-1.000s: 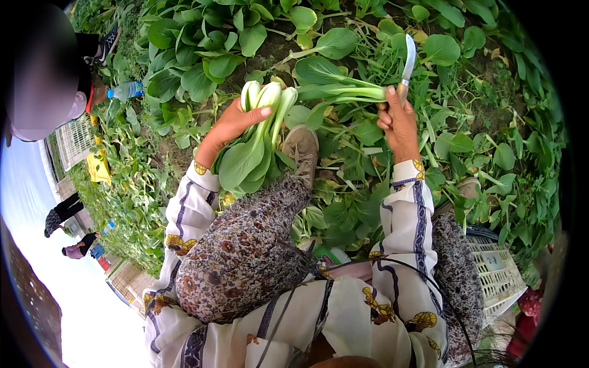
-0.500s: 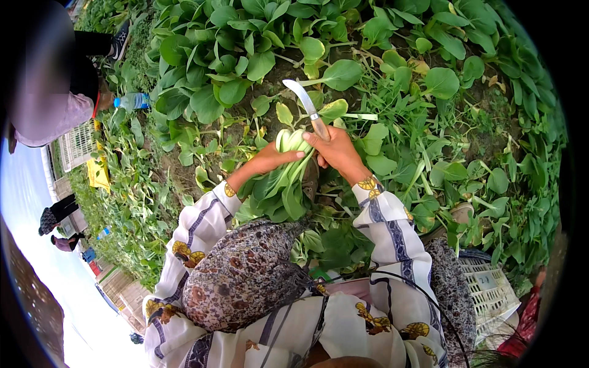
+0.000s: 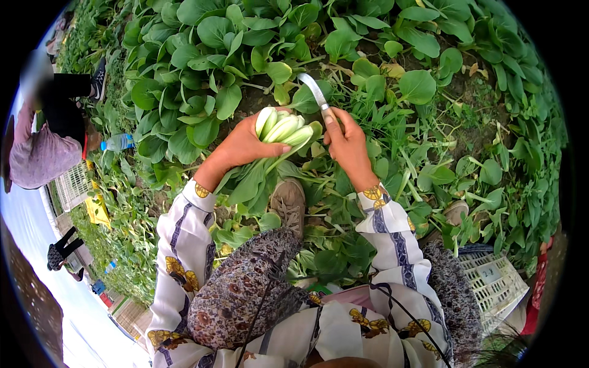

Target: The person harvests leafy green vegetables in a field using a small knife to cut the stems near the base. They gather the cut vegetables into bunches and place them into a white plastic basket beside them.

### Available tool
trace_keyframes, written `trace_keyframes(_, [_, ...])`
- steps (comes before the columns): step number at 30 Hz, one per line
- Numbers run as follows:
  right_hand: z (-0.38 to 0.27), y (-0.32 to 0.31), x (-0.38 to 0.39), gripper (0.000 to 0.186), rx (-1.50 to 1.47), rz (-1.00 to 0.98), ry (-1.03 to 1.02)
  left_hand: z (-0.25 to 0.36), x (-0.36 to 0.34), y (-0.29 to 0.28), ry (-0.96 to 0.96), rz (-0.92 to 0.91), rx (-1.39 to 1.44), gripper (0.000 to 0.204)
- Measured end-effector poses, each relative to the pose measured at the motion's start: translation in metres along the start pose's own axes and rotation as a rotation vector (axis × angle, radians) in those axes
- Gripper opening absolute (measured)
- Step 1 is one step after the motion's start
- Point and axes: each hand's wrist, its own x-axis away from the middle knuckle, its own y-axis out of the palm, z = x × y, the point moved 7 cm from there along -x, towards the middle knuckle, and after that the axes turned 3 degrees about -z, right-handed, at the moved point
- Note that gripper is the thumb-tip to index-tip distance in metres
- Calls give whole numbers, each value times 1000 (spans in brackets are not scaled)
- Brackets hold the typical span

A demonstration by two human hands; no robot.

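The left hand (image 3: 242,142) grasps a bunch of leafy greens (image 3: 282,129), and near it the right hand (image 3: 351,145) grips a curved knife (image 3: 318,94).

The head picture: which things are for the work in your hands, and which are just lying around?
In use:
- bunch of greens, in the left hand
- curved knife, in the right hand

Seemingly just about:
- plastic bottle
- yellow thing
- white crate, untouched; maybe useful, can't tell

plastic bottle (image 3: 119,142) at left — co-worker (image 3: 48,158) beside it
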Motion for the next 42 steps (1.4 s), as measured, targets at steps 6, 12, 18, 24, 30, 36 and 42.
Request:
trace_keyframes(6, [-25,-15,-48,27,484,145,-405,37,-43,13,46,-41,-147,66])
trace_keyframes(12, [5,23,-72,18,1085,-78,-405,62,-102,-8,140,129,-547,78])
trace_keyframes(18, [-3,0,-64,31,688,48,-367,45,-115,-63,26,362,-769,99])
trace_keyframes(24, [3,-15,-89,27,313,165,-145,19,-97,-85,95,370,-568,101])
trace_keyframes(30, [24,-11,-95,27,95,116,-54,12,-102,-94,109,367,-429,101])
trace_keyframes(36, [28,4,-112,26,83,123,-108,8,-98,-94,102,351,-352,95])
trace_keyframes(42, [20,9,-113,22,171,116,-195,14,-101,-78,67,300,-486,94])
